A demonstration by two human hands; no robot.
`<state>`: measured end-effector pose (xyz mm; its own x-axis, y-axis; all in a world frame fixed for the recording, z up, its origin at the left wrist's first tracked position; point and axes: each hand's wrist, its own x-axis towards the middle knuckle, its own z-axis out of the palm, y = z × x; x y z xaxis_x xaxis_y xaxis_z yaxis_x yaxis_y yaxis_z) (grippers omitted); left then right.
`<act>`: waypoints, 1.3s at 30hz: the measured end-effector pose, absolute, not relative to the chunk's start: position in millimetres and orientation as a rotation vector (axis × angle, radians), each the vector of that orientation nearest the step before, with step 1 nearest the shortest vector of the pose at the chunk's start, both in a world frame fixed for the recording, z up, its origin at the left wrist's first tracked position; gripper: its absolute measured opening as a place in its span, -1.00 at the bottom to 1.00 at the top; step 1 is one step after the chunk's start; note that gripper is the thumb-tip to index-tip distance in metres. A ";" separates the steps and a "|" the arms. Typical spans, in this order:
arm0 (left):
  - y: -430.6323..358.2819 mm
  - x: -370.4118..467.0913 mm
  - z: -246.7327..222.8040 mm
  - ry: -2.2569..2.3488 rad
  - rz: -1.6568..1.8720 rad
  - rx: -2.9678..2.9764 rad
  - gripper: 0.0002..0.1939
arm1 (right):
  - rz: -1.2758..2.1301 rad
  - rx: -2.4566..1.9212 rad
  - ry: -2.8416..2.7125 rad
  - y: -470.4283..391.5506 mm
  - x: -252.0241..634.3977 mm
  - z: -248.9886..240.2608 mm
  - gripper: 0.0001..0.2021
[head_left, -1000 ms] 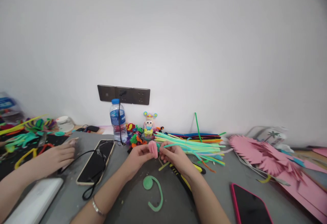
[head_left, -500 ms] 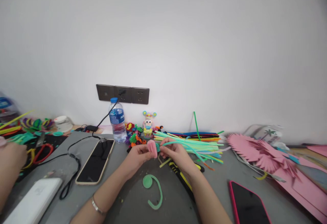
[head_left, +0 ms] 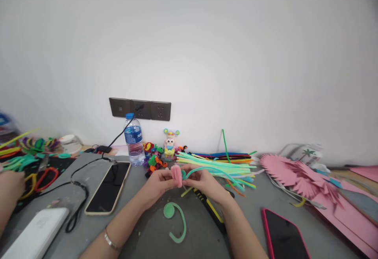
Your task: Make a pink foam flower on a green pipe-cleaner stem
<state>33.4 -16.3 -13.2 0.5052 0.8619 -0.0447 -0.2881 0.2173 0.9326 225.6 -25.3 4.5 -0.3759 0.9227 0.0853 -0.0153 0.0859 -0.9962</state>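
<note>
Between my two hands is a pink fuzzy piece (head_left: 176, 176), pinched by my left hand (head_left: 161, 185) at its left side. My right hand (head_left: 201, 180) grips a teal pipe cleaner (head_left: 220, 171) whose coil touches the pink piece; its long end arches away to the right. On the grey table below lies a light green pipe cleaner (head_left: 184, 221) with a flat coil at one end. Yellow-and-black pliers (head_left: 211, 209) rest partly under my right hand.
Behind my hands stand a water bottle (head_left: 134, 139), a small figurine (head_left: 170, 145) and a pipe cleaner bundle (head_left: 218, 164). Phones (head_left: 109, 188) (head_left: 285, 235) lie on both sides. Pink paper (head_left: 307, 176) is at right. Another person's hand (head_left: 10, 192) is near scissors (head_left: 47, 178) at left.
The teal pipe cleaner's free end has swung and arches higher beside my right hand, whose fingers have shifted slightly. The other person's hand has moved a little left and down. The view has shifted slightly.
</note>
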 end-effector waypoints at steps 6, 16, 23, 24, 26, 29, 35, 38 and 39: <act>-17.3 33.2 -13.4 0.646 0.885 1.060 -0.73 | 1.414 -0.925 -1.515 -22.2 225.0 1.1 -0.68; -19.1 34.3 -10.4 0.670 0.889 1.080 -0.68 | 1.350 -0.931 -1.524 -18.4 228.7 -6.6 -0.72; -22.6 35.1 -3.3 0.670 0.871 1.057 -0.68 | 1.318 -0.952 -1.538 -17.8 229.7 -8.2 -0.75; -22.8 35.1 -3.0 0.667 0.873 1.061 -0.69 | 1.323 -0.950 -1.534 -18.0 229.6 -7.6 -0.75; -22.8 35.1 -3.5 0.662 0.876 1.067 -0.69 | 1.338 -0.937 -1.525 -18.6 229.3 -6.2 -0.75; -22.3 35.1 -6.2 0.653 0.874 1.072 -0.69 | 1.357 -0.915 -1.518 -19.6 228.5 -3.7 -0.75; -21.7 34.8 -11.0 0.659 0.869 1.115 -0.73 | 1.335 -0.935 -1.535 -20.9 228.0 -2.1 -0.76; -22.0 34.5 -11.2 0.656 0.872 1.129 -0.74 | 1.325 -0.933 -1.545 -20.8 228.8 -3.1 -0.77; -22.1 34.5 -11.2 0.656 0.873 1.133 -0.75 | 1.328 -0.928 -1.545 -20.8 229.0 -3.4 -0.78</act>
<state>34.5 -22.1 -11.2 0.5170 0.8558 -0.0168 -0.2536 0.1719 0.9519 229.0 -20.8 -3.4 -0.3411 0.9290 0.1436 -0.0024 0.1519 -0.9884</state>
